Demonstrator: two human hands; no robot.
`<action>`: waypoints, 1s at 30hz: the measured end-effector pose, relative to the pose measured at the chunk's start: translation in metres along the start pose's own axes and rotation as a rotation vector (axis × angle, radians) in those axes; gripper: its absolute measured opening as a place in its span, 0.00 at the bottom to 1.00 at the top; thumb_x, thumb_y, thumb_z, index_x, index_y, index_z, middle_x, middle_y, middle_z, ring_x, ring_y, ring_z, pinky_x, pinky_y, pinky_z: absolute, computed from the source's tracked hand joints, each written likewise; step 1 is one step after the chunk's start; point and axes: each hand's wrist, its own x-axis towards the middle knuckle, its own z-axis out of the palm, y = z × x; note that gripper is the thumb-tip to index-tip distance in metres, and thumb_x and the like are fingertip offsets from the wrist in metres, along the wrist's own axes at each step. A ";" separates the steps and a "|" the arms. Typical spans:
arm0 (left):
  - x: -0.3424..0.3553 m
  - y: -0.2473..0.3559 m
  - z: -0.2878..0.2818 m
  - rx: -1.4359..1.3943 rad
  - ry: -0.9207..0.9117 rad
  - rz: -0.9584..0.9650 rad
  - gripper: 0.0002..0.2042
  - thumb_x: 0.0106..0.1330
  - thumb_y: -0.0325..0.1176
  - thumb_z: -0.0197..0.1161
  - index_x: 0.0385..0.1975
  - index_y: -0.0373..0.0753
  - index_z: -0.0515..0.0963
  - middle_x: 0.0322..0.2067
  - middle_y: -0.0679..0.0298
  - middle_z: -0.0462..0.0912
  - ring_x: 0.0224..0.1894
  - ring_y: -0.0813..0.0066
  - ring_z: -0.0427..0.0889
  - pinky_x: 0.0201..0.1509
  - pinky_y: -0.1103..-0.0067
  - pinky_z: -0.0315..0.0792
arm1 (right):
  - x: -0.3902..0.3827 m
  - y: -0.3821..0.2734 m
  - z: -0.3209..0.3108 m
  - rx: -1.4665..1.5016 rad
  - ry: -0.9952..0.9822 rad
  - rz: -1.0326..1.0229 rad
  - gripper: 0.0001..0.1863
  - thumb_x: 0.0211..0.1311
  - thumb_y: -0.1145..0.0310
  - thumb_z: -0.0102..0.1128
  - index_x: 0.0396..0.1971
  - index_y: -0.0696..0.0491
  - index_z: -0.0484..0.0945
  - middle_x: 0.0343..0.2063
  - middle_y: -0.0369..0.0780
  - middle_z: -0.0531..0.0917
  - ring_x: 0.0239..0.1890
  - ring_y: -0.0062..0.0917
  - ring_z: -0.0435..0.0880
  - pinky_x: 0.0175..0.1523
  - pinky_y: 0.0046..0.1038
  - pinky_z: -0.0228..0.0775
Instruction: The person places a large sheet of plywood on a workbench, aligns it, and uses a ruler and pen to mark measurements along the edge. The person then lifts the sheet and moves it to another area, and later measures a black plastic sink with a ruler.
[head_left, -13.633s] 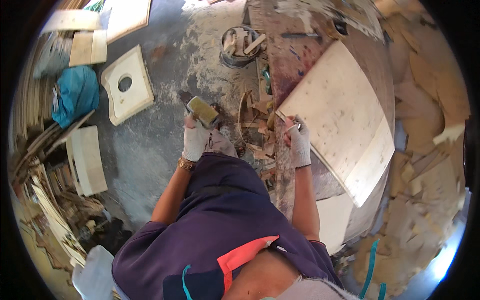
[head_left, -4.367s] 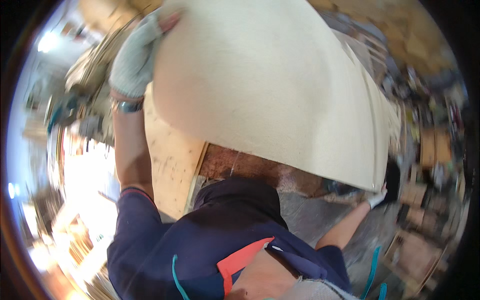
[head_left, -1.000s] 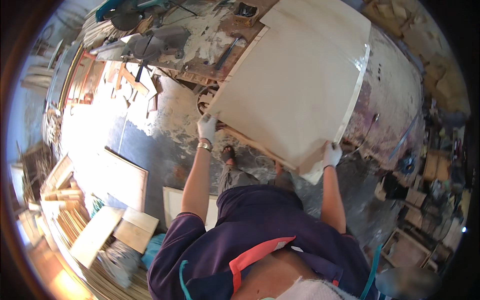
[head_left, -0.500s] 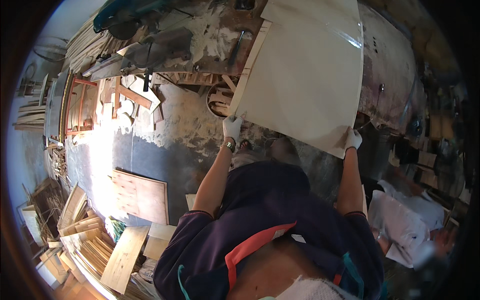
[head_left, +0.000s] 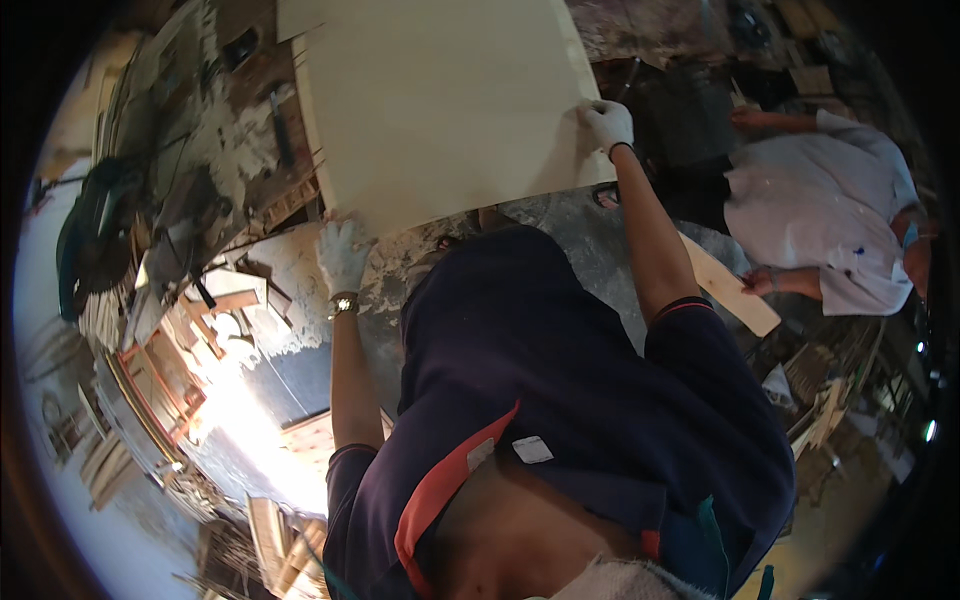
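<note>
both gloved hands are holding a large, pale, flat panel [head_left: 450, 110], which is stretching out in front of the person, its near edge hanging over the floor [head_left: 592, 262]. the left hand [head_left: 343, 258] is gripping near the near left corner, its fingers lapping the edge, though dimness is hiding exactly how they are wrapping it. the right hand [head_left: 608, 125] is closing its fingers over the right edge, just up from the near right corner. the two hands are standing well apart, probably because a sheet this broad is needing support on both sides to stay level and not twist.

the panel's left edge is overlapping the worktop [head_left: 230, 120]; whether the far part is resting there, i cannot tell. a slim dark tool [head_left: 281, 128] is lying on that worktop beside the panel, and a dark teal machine [head_left: 90, 235], likely a saw, is standing farther left.

below it, wood scraps [head_left: 235, 300] are heaping up on the floor, and a bright patch of light [head_left: 250, 425] is washing out the detail nearby. on the right, a co-worker [head_left: 820, 200] in a pale shirt is bending close by, one hand [head_left: 757, 281] touching a light wooden board [head_left: 730, 285].
</note>
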 end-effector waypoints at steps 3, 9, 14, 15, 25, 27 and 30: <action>0.018 -0.012 -0.003 0.011 0.063 0.131 0.30 0.53 0.47 0.76 0.56 0.43 0.79 0.58 0.57 0.79 0.62 0.54 0.74 0.65 0.60 0.67 | -0.002 0.008 -0.001 0.137 -0.022 0.036 0.19 0.52 0.55 0.70 0.35 0.56 0.89 0.29 0.46 0.89 0.34 0.36 0.89 0.43 0.34 0.78; 0.011 -0.043 0.019 -0.304 0.207 0.366 0.23 0.53 0.35 0.75 0.47 0.31 0.81 0.51 0.47 0.83 0.56 0.45 0.79 0.65 0.59 0.70 | -0.019 -0.003 -0.012 0.012 -0.024 0.000 0.17 0.50 0.56 0.65 0.36 0.50 0.90 0.34 0.49 0.88 0.37 0.42 0.89 0.45 0.40 0.80; 0.009 -0.073 0.039 -0.297 0.155 0.250 0.25 0.50 0.27 0.72 0.53 0.34 0.81 0.64 0.46 0.77 0.65 0.48 0.76 0.69 0.63 0.67 | -0.013 -0.004 -0.004 -0.010 -0.008 0.037 0.16 0.51 0.53 0.69 0.30 0.50 0.89 0.28 0.46 0.87 0.36 0.42 0.87 0.45 0.39 0.77; 0.014 -0.071 0.035 -0.302 0.126 0.226 0.23 0.49 0.27 0.72 0.50 0.34 0.81 0.65 0.46 0.76 0.66 0.48 0.75 0.70 0.62 0.66 | -0.016 -0.003 -0.003 -0.012 0.027 0.042 0.16 0.51 0.53 0.69 0.30 0.50 0.89 0.28 0.46 0.87 0.35 0.41 0.87 0.45 0.39 0.77; 0.018 -0.036 0.018 -0.204 0.246 0.261 0.18 0.42 0.30 0.76 0.36 0.42 0.81 0.54 0.63 0.84 0.59 0.57 0.76 0.72 0.60 0.60 | -0.018 -0.001 0.000 0.006 0.094 0.079 0.17 0.48 0.55 0.66 0.28 0.53 0.89 0.26 0.46 0.88 0.31 0.39 0.88 0.42 0.38 0.80; 0.013 -0.044 0.023 -0.196 0.155 0.201 0.21 0.42 0.33 0.78 0.40 0.44 0.84 0.46 0.66 0.85 0.53 0.61 0.78 0.71 0.61 0.60 | -0.015 0.000 0.004 0.051 0.083 0.061 0.16 0.50 0.55 0.67 0.30 0.54 0.90 0.24 0.44 0.87 0.29 0.35 0.88 0.40 0.35 0.79; 0.012 -0.039 0.019 -0.172 0.148 0.213 0.25 0.42 0.39 0.80 0.45 0.47 0.85 0.38 0.69 0.82 0.52 0.64 0.78 0.71 0.62 0.60 | -0.018 -0.009 -0.004 0.257 0.060 0.149 0.16 0.53 0.57 0.70 0.28 0.56 0.89 0.19 0.41 0.86 0.23 0.25 0.86 0.34 0.29 0.77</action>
